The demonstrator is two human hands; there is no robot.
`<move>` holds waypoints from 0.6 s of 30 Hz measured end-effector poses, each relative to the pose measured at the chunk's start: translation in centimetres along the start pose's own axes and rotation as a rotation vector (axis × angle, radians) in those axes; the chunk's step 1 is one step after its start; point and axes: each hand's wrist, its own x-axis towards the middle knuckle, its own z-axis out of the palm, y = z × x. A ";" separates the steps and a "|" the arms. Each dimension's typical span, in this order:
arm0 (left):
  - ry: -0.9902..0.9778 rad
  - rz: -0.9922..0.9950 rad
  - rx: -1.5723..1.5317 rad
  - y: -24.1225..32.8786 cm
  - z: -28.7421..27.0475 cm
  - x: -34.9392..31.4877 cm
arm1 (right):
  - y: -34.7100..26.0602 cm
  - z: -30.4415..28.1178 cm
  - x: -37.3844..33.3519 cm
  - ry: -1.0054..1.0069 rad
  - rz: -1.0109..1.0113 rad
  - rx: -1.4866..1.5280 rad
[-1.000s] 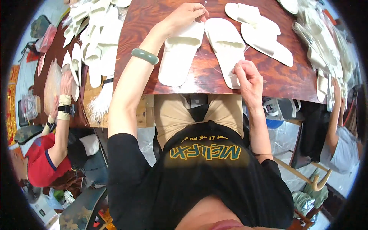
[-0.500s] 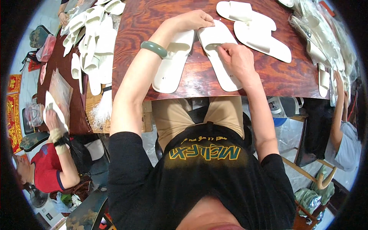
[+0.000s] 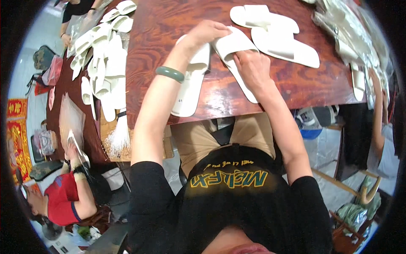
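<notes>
The person's left hand (image 3: 207, 33) reaches over the toe end of a white slipper (image 3: 237, 42), its thumb and fingers bunched at the tip; whether they pinch anything there cannot be told. The right hand (image 3: 253, 70), just below and to the right of the left, has its fingers tucked into the opening under the same slipper's broad strap; the fingertips are hidden, so whether they grip cannot be told. This slipper lies sole down on a reddish-brown table (image 3: 160, 25), toe by the left hand and heel below the right hand, toward the person. A second white slipper (image 3: 186, 99) lies beneath the left hand's wrist and forearm, partly covered by them, its heel near the table edge. A green bangle (image 3: 170, 74) circles that forearm. Above and to the right of the right hand, two more white slippers lie close together: one (image 3: 266, 19) farther away, the other (image 3: 285, 46) nearer. Well to the left of the left hand is a pile of white slippers (image 3: 105, 63), with a bundle of white strands (image 3: 118, 139) below it. Well to the right of the right hand are more slippers among clear plastic (image 3: 351, 38). Far down and left of the left hand, a co-worker in a red top (image 3: 69, 197) holds a white slipper.
</notes>
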 end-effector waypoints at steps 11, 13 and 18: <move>0.650 0.441 -0.050 0.6 -0.5 -3.2 | 0.6 -3.2 5.8 -0.005 -0.153 0.511; 0.759 0.530 0.230 0.5 -0.2 -4.2 | -0.8 -1.1 8.1 -0.235 0.021 1.089; 0.742 0.525 0.069 -0.8 -0.5 -4.8 | -1.3 1.2 9.5 -0.371 0.215 1.116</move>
